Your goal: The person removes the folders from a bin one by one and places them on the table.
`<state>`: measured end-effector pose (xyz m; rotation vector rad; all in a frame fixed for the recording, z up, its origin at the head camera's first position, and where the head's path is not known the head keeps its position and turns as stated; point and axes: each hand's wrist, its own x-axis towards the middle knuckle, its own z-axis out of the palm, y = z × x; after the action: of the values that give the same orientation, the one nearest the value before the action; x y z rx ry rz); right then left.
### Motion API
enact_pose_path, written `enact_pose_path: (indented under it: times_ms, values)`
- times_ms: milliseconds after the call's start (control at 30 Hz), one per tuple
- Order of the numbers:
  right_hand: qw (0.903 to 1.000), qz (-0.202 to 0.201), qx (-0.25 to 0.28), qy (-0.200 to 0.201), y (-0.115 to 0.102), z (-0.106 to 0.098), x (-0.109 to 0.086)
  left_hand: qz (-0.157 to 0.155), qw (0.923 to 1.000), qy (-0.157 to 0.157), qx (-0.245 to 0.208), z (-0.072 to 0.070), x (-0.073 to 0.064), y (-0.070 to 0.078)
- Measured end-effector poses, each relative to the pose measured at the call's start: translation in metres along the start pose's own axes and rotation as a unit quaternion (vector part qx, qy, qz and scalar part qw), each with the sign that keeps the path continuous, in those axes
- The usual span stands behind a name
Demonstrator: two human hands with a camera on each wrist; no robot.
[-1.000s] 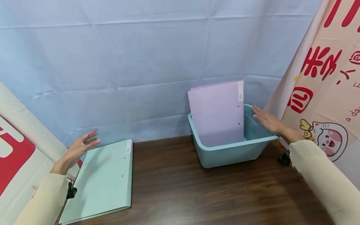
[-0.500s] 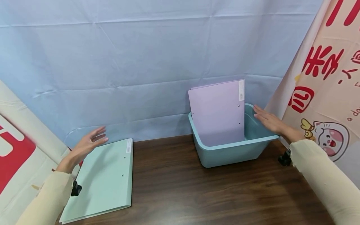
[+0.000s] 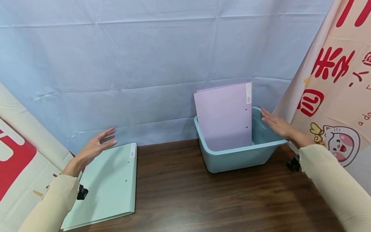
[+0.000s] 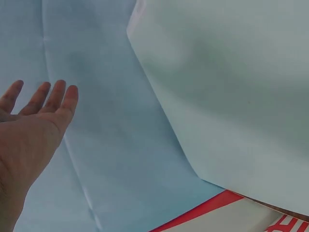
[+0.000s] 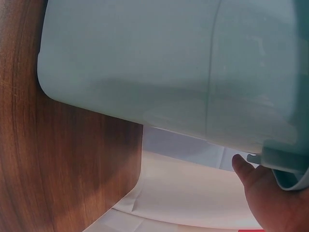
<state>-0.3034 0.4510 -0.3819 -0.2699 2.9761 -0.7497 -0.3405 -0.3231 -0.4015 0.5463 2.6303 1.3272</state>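
Observation:
A mint-green file folder [image 3: 110, 180] lies flat on the table at the left, a white label at its upper right corner. My left hand [image 3: 94, 148] hovers over the folder's upper left part, fingers spread and holding nothing; the left wrist view shows the palm beside the folder's edge. A light blue plastic basin [image 3: 240, 161] stands at the right. My right hand [image 3: 278, 125] grips its right rim, fingers stretched along the top. In the right wrist view the thumb [image 5: 243, 168] sits below the rim, outside the wall. A lilac folder [image 3: 224, 116] leans upright inside the basin.
Dark wooden table [image 3: 174, 193] surface lies between the mint folder and the basin. A light blue cloth [image 3: 130, 64] hangs behind. Printed cloths with red characters stand close on both sides, the right one [image 3: 345, 106] beside my right arm.
My left hand has moved right and slightly up over the mint folder, its fingers spread. The right hand, the basin and both folders have stayed in place.

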Motion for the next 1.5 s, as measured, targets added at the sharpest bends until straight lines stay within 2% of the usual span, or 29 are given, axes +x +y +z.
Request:
enact_pose_path:
  times_ms: [333, 700, 1200, 1500]
  values:
    - [1.0000, -0.004, 0.000, 0.007, 0.002, 0.000, -0.003, 0.013, 0.9998, -0.008, -0.009, 0.007, 0.006, 0.012]
    - [1.0000, -0.006, -0.003, 0.003, 0.003, 0.000, 0.002, 0.018, 0.9996, -0.014, -0.017, 0.014, 0.009, 0.024]
    - [1.0000, -0.003, -0.001, 0.002, 0.002, 0.002, -0.002, 0.044, 0.9983, -0.018, -0.034, 0.028, 0.018, 0.031]
    - [1.0000, -0.005, -0.004, 0.003, 0.002, 0.002, -0.001, 0.044, 0.9979, -0.023, -0.041, 0.035, 0.025, 0.036]
